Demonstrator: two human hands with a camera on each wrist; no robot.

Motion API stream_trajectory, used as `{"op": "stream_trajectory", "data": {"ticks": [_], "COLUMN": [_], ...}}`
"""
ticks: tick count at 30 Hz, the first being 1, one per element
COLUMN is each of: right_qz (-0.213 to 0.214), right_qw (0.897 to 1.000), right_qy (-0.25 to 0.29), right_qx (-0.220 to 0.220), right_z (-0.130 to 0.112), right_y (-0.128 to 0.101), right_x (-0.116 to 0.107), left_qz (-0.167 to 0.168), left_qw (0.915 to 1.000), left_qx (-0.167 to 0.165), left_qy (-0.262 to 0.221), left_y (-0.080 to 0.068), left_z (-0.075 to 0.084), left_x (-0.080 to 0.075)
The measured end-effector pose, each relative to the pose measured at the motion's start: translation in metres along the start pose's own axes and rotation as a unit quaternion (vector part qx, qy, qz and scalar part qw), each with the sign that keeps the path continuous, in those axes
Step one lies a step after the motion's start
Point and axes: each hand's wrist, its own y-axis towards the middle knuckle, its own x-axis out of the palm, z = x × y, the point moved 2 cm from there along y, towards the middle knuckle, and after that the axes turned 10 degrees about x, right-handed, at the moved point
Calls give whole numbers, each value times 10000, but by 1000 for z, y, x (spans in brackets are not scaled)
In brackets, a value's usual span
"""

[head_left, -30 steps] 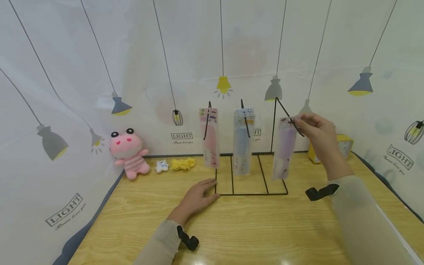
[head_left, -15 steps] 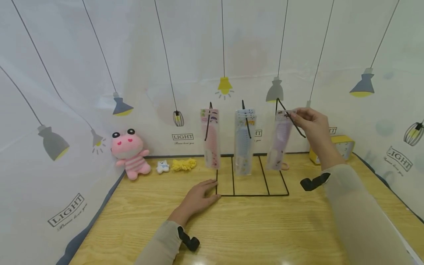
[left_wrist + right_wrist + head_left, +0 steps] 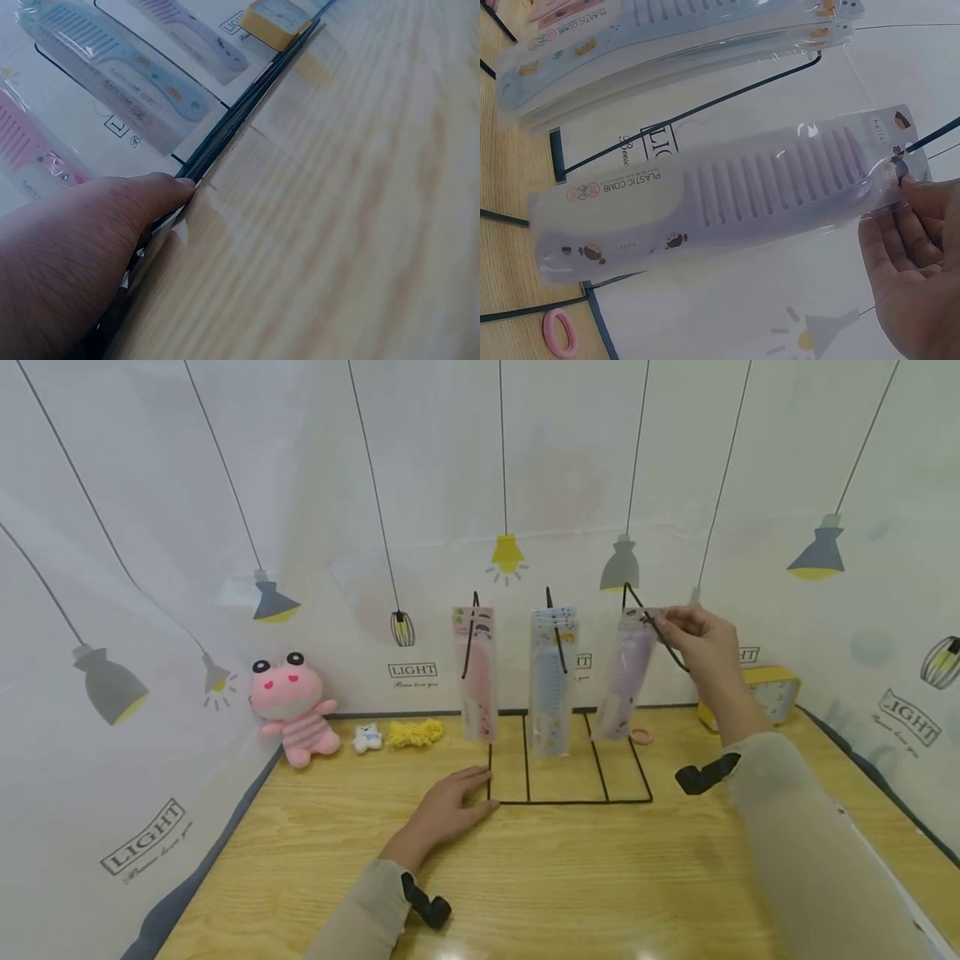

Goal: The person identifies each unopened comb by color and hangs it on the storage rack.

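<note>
My right hand (image 3: pixel 703 639) pinches the top corner of a clear-packaged purple comb (image 3: pixel 628 664). In the right wrist view, the rack's right hook (image 3: pixel 934 135) passes through the hole in the purple comb's package. The package tilts, its lower end swung left. My left hand (image 3: pixel 450 806) rests at the front left corner of the black wire rack (image 3: pixel 555 802), fingers extended along its side bar. In the left wrist view, the thumb touches the wire and the other fingers are hidden. Packaged blue combs (image 3: pixel 551 685) hang on the middle hook, packaged pink combs (image 3: pixel 475 677) on the left hook.
A pink plush toy (image 3: pixel 294 706), a small white bear (image 3: pixel 367 737) and a yellow bundle (image 3: pixel 415 733) line the back left of the wooden table (image 3: pixel 570 885). A pink ring (image 3: pixel 641 737) lies by the rack's right side, near a yellow clock (image 3: pixel 772 693). A patterned sheet stands behind.
My right hand has moved up and left, taking the purple comb farther back along the right hook. The comb's lower end has swung left, uncovering the pink ring. My left hand stays put.
</note>
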Motion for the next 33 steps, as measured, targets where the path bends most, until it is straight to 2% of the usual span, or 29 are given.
{"op": "stream_trajectory", "data": {"ticks": [9, 12, 16, 20, 23, 30, 33], "right_qz": [181, 120, 109, 236, 263, 148, 208], "right_qw": [9997, 9977, 9886, 9839, 9862, 9958, 9990], "right_qy": [150, 649, 1438, 1668, 1525, 812, 184], "right_qx": [8, -176, -440, -591, -582, -395, -342], "right_z": [6, 7, 7, 6, 6, 11, 14], "right_y": [-6, -9, -11, -13, -16, -30, -35], "right_x": [-4, -5, -9, -12, -15, -23, -30], "left_qz": [4, -22, -40, -35, -58, -94, -107], "left_qw": [10000, 10000, 10000, 9999, 9999, 10000, 9999], "left_qx": [-8, -39, -23, -14, -28, -27, -35], "left_qy": [-4, -5, 13, 97, 115, 8, 72], "left_y": [-1, -1, -1, 2, 4, 0, 1], "left_z": [1, 1, 1, 1, 1, 0, 0], "left_x": [1, 1, -1, -3, -4, 0, -1]}}
